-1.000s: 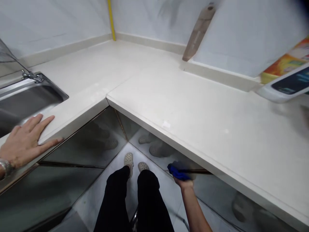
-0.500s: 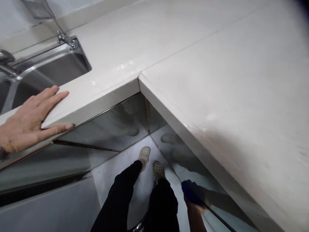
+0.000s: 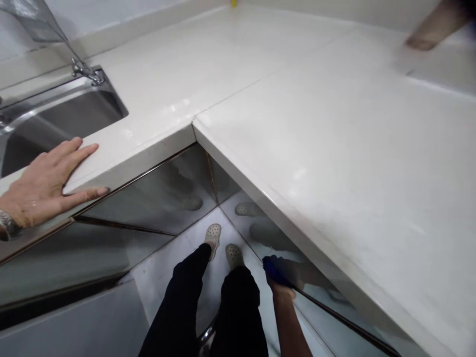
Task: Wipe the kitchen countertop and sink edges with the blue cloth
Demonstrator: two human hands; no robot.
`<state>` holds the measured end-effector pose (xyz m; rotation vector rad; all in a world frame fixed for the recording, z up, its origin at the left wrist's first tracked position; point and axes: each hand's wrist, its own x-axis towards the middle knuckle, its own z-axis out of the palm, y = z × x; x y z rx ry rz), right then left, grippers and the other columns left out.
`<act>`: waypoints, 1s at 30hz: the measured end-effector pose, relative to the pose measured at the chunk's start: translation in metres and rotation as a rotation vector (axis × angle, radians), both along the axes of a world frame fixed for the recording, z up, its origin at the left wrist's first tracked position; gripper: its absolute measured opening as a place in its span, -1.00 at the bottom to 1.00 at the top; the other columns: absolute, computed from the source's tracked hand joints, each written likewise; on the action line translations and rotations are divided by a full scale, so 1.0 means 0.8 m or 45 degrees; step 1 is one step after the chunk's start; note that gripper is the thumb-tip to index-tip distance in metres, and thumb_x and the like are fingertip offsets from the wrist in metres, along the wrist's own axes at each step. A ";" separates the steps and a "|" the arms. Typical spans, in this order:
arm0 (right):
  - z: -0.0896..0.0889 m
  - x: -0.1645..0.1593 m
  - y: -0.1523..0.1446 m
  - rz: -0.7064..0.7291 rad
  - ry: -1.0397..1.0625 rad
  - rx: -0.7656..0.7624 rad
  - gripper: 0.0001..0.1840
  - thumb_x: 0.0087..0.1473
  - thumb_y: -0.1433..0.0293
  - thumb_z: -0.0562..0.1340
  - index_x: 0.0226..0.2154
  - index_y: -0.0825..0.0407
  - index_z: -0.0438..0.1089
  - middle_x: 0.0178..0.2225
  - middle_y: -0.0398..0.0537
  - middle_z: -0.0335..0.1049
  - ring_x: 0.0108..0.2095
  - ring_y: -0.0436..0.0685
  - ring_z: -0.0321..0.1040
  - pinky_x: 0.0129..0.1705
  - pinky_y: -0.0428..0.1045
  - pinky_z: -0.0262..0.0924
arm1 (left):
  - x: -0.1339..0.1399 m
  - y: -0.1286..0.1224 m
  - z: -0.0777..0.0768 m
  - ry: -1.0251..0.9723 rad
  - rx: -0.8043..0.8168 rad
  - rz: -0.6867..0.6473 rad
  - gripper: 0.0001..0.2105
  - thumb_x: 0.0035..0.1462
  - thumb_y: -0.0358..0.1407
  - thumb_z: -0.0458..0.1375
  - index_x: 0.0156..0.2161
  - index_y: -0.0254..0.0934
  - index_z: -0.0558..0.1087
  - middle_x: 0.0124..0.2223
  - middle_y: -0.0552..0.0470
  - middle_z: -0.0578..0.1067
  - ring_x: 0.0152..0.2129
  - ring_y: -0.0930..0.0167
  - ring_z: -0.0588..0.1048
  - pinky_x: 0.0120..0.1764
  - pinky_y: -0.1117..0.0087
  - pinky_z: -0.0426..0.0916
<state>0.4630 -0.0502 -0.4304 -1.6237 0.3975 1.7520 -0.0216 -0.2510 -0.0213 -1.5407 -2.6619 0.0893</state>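
Cloth of blue fabric (image 3: 273, 271) is gripped in right hand (image 3: 284, 289); left hand (image 3: 46, 184) spreads on smooth white table (image 3: 156, 106), probably for balance

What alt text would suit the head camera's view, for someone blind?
A person's right hand holds a blue cloth at a reflective cabinet front beneath a white countertop; the left hand rests spread on its edge beside a steel sink.
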 end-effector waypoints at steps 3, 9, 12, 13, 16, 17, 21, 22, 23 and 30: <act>0.033 0.001 -0.003 -0.127 0.112 0.194 -0.33 0.23 0.26 -0.34 -0.10 -0.17 0.43 -0.06 -0.02 0.49 -0.11 0.16 0.51 -0.18 0.31 0.45 | 0.001 0.002 0.001 0.004 -0.012 -0.002 0.05 -0.02 0.44 -0.20 0.40 -0.27 -0.06 0.47 -0.08 -0.17 0.36 0.02 -0.07 0.27 -0.10 -0.03; 0.101 0.023 -0.017 -0.119 0.195 0.324 -0.43 0.17 0.36 -0.22 -0.11 -0.08 0.45 0.02 0.06 0.44 0.02 0.19 0.42 -0.05 0.32 0.37 | 0.007 0.001 0.002 0.035 0.012 -0.029 -0.13 0.15 0.29 -0.18 0.40 -0.23 -0.06 0.44 -0.28 -0.08 0.35 0.00 -0.03 0.26 -0.20 -0.05; 0.143 0.035 -0.022 -0.091 0.221 0.430 -0.45 0.10 0.43 -0.16 -0.07 -0.07 0.43 0.04 0.07 0.43 0.03 0.19 0.41 -0.02 0.33 0.37 | 0.008 0.000 0.000 0.039 0.020 -0.045 -0.17 0.19 0.26 -0.17 0.40 -0.22 -0.06 0.43 -0.29 -0.08 0.35 0.01 -0.04 0.27 -0.14 -0.06; 0.159 0.037 -0.024 -0.093 0.239 0.460 -0.45 0.07 0.44 -0.14 -0.06 -0.05 0.43 0.04 0.08 0.43 0.03 0.20 0.41 -0.04 0.32 0.39 | 0.008 -0.001 -0.001 0.040 0.023 -0.048 -0.19 0.20 0.25 -0.17 0.40 -0.21 -0.06 0.43 -0.28 -0.08 0.35 0.01 -0.04 0.27 -0.12 -0.06; 0.208 0.037 -0.030 -0.093 0.300 0.514 -0.48 0.01 0.46 -0.08 -0.06 0.01 0.42 0.02 0.12 0.43 0.02 0.23 0.41 -0.14 0.29 0.45 | 0.010 -0.002 -0.001 0.039 0.028 -0.041 -0.23 0.24 0.19 -0.10 0.40 -0.19 -0.05 0.44 -0.28 -0.08 0.35 0.01 -0.05 0.28 -0.11 -0.06; 0.224 0.036 -0.034 -0.083 0.307 0.546 -0.49 -0.02 0.46 -0.05 -0.06 0.02 0.41 0.00 0.11 0.44 0.00 0.23 0.41 -0.16 0.27 0.47 | 0.012 -0.002 -0.001 0.038 0.031 -0.038 -0.24 0.24 0.17 -0.07 0.40 -0.19 -0.04 0.43 -0.28 -0.07 0.35 0.01 -0.04 0.28 -0.10 -0.06; 0.269 0.035 -0.065 0.117 0.101 0.830 -0.59 -0.02 0.40 0.08 -0.10 -0.01 0.44 -0.12 -0.01 0.50 -0.12 0.18 0.45 -0.19 0.18 0.47 | 0.019 -0.002 -0.002 0.025 0.027 0.009 -0.22 0.20 0.17 0.02 0.39 -0.14 -0.03 0.44 -0.25 -0.06 0.37 0.05 -0.07 0.30 -0.07 -0.08; 0.274 0.037 -0.075 0.201 -0.040 0.950 -0.62 0.00 0.36 0.11 -0.12 -0.02 0.45 -0.16 -0.03 0.50 -0.16 0.18 0.45 -0.19 0.18 0.46 | 0.020 -0.002 -0.002 0.016 0.025 0.020 -0.22 0.19 0.17 0.03 0.39 -0.13 -0.02 0.44 -0.23 -0.07 0.37 0.06 -0.08 0.30 -0.07 -0.10; 0.277 0.041 -0.085 0.276 -0.265 1.093 -0.65 0.02 0.30 0.12 -0.13 -0.03 0.45 -0.20 -0.05 0.50 -0.20 0.18 0.45 -0.19 0.18 0.45 | 0.021 -0.002 -0.002 0.004 0.024 0.026 -0.21 0.18 0.18 0.04 0.39 -0.12 -0.02 0.44 -0.21 -0.07 0.38 0.07 -0.10 0.31 -0.07 -0.12; 0.247 0.085 -0.090 0.649 -2.080 1.807 -0.63 0.16 0.24 0.14 -0.09 0.13 0.44 -0.29 0.19 0.43 -0.23 0.35 0.38 -0.17 0.21 0.28 | 0.027 -0.003 -0.003 -0.076 0.065 0.056 -0.21 0.16 0.16 0.07 0.39 -0.09 -0.04 0.46 -0.17 -0.11 0.39 0.08 -0.14 0.33 -0.09 -0.22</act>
